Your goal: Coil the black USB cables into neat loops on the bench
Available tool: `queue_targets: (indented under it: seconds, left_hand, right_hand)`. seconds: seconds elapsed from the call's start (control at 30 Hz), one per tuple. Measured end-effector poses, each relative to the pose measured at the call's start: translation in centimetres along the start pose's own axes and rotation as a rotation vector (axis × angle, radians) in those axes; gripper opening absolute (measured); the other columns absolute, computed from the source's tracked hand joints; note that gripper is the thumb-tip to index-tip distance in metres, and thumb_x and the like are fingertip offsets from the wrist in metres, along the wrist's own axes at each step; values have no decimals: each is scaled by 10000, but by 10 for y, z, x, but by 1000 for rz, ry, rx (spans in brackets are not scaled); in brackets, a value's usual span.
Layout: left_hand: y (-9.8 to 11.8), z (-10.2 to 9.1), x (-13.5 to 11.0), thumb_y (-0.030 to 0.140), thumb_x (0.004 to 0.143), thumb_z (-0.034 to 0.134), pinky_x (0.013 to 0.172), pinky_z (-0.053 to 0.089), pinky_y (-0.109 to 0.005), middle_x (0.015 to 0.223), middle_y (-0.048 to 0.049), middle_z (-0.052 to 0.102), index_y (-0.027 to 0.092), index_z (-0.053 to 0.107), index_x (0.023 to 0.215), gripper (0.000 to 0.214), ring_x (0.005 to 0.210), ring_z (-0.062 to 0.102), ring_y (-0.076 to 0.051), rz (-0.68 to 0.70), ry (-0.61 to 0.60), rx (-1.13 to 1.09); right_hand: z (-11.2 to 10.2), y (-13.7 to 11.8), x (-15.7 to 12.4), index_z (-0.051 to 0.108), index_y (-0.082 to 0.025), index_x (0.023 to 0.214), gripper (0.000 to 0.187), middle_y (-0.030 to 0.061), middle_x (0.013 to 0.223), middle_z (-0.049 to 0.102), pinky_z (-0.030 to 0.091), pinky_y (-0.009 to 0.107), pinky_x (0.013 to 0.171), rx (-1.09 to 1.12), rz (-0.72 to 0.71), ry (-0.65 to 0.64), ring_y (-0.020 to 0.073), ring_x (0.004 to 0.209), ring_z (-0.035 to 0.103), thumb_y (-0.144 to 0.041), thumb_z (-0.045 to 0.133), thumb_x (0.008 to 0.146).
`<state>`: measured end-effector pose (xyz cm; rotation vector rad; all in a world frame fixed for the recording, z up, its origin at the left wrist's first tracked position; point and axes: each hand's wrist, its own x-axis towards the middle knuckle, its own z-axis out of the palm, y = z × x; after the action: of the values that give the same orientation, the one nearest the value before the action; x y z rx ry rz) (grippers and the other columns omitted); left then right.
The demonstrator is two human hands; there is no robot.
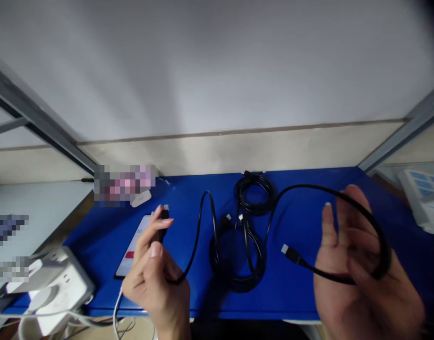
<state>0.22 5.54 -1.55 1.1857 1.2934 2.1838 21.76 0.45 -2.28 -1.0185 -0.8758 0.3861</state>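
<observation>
My left hand (pixel 155 276) pinches the plug end of a black cable (pixel 199 226) between thumb and fingers, plug pointing up above a phone (pixel 131 250). That cable arcs down into a coil of black cables (pixel 238 264) on the blue table (pixel 302 222). My right hand (pixel 358 274) is held up with fingers spread, palm toward me, and a loop of black cable (pixel 372 219) runs around it. A free plug end (pixel 289 252) sticks out to the left of that palm. A second smaller coil (pixel 254 193) lies at the back.
A white power strip (pixel 57 288) with white leads sits at the near left corner. A small white adapter (pixel 140 198) lies at the back left. Grey metal frame bars (pixel 43 132) rise on both sides. A white device with blue pads (pixel 424 196) sits at the right.
</observation>
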Motion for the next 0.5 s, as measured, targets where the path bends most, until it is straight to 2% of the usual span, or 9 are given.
queue_targets:
  seconds: [0.07,0.13,0.2,0.3,0.4,0.5]
  left_hand:
    - [-5,1,4,330,990,595,1317,323,-609,987,-51,759,259,676,606,399,1376,627,-381,-17,-73,-44]
    - [-9,0,9,448,1008,515,1348,258,-569,1109,-73,751,260,798,780,409,1430,567,-376,-72,-149,-91]
    - [-12,-3,14,510,1001,480,1355,235,-538,1196,-85,737,255,840,933,446,1464,526,-377,-99,-187,-139]
    - [-16,-8,19,544,992,487,1306,303,-509,1242,-108,742,230,855,1071,490,1434,542,-385,-183,-257,-186]
    - [-25,-14,22,528,980,477,1148,432,-469,1327,-127,744,221,864,1106,510,1380,570,-386,-300,-348,-139]
    - [-39,-22,27,504,1015,446,1028,450,-449,1258,-130,781,238,881,1006,510,1310,619,-386,-321,-469,55]
  right_hand:
    - [-3,4,5,804,-326,1117,215,9,1648,578,192,724,1358,119,47,3,358,1640,373,-245,699,948]
    - [-4,6,8,796,-346,1150,245,-2,1675,548,192,731,1347,145,83,4,363,1643,364,-265,750,924]
    - [-4,7,10,762,-364,1273,351,14,1707,505,198,759,1325,144,72,9,384,1645,351,-374,773,922]
    - [-2,12,12,715,-344,1387,522,53,1681,528,193,759,1316,152,30,8,402,1643,345,-533,778,904]
    - [0,21,13,741,-306,1365,571,62,1600,596,217,688,1328,197,36,-12,424,1596,421,-569,814,864]
    - [-2,29,14,760,-251,1334,545,95,1522,641,264,674,1295,243,58,11,464,1486,547,-616,694,935]
